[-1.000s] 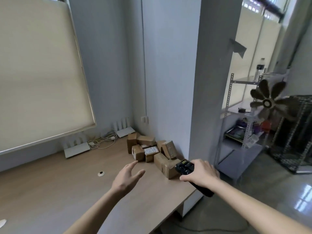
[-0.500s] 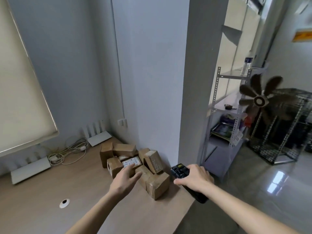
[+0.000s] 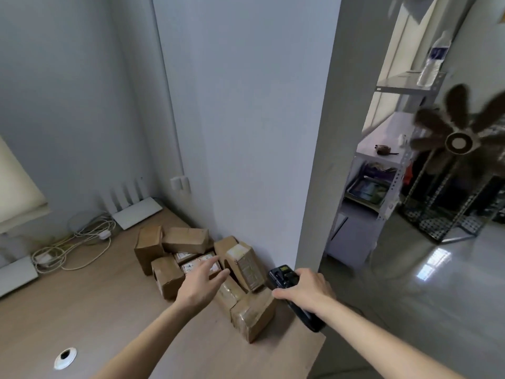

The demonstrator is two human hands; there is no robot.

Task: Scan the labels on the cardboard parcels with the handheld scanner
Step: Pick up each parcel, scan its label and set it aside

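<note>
Several brown cardboard parcels (image 3: pixel 185 240) lie heaped at the desk's far right end against the grey wall. One flat parcel in the middle shows a white label (image 3: pixel 191 266) facing up. A tall parcel (image 3: pixel 244 263) leans tilted on the right. The nearest one (image 3: pixel 254 314) sits by the desk edge. My left hand (image 3: pixel 200 283) hovers open over the middle of the heap, fingers spread above the labelled parcel. My right hand (image 3: pixel 306 291) grips a black handheld scanner (image 3: pixel 281 276), its head just right of the tilted parcel.
The wooden desk (image 3: pixel 95 318) has a cable grommet (image 3: pixel 65 358) at front left. A white router (image 3: pixel 136 212) and tangled white cables (image 3: pixel 73 244) lie behind the parcels. Beyond the wall corner stand a metal shelf rack (image 3: pixel 388 165) and a fan (image 3: pixel 459 140).
The view has swung right and closer to the heap. My left hand has reached forward over the parcels. My right hand keeps the scanner beside them.
</note>
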